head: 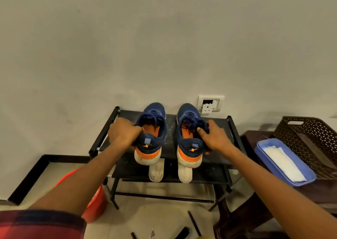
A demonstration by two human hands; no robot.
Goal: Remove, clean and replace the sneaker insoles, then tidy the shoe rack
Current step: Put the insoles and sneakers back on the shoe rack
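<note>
Left hand (122, 133) and right hand (217, 138) grip blue-and-orange fabric sneakers (151, 144); heels overhanging the black metal shoe rack's (170, 134) front edge may tip off

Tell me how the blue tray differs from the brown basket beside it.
The blue tray is solid-walled and shallow; the brown basket is perforated and deeper. The tray is light blue, the basket dark brown. The tray holds a white folded sheet; the basket's contents are unclear. Both are rectangular and sit on the dark table right of the shoe rack.
</note>
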